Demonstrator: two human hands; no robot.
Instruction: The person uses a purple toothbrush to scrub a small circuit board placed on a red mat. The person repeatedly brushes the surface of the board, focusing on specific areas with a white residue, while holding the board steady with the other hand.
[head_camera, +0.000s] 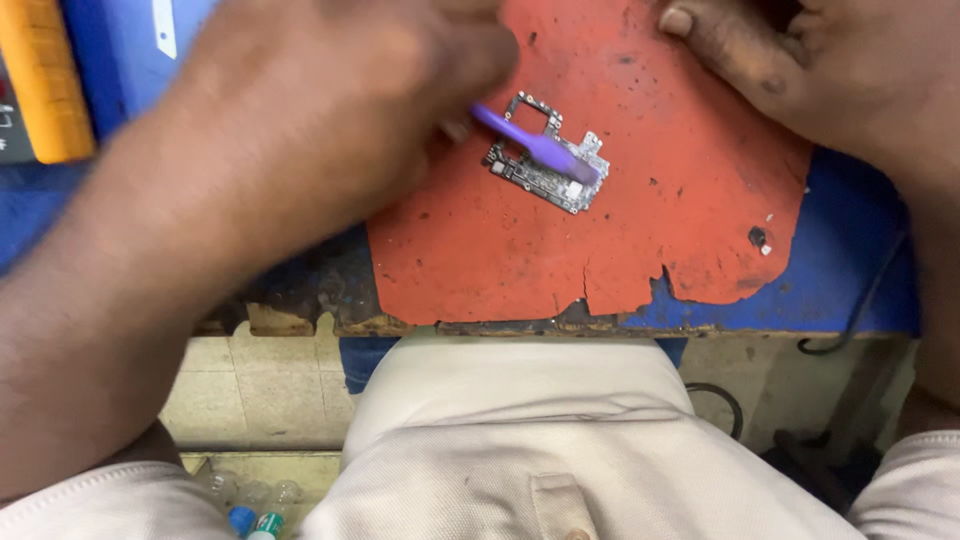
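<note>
left hand: left hand (330, 110) large and blurred in the upper left of the head view; fingers curled closed around the near end of a purple tool (537, 146); forearm runs down to the lower left edge
purple tool: thin plastic stick or brush handle; slants from the fingers down and right; far tip lies on the circuit board (548, 155), touching it near its right end
circuit board: small, bare, irregular outline with a rectangular cut-out at top; lies flat on the red mat (650, 230), in the mat's upper middle; tilted a little against the bench edge
right hand: right hand (830, 65) in the upper right corner; partly cut off by the frame; thumb and knuckles rest on the mat's top right; fingers bent inward; cannot tell whether anything is gripped; well apart from the board
red mat: worn, scorched spots, torn lower edge; covers a blue bench top (850, 270); small dark speck (758, 237) near its right edge
rest: yellow-cased device (45, 80) at far left on the bench; person's pale shirt (520, 440) below; bottle caps (255, 520) on the floor at lower left
</note>
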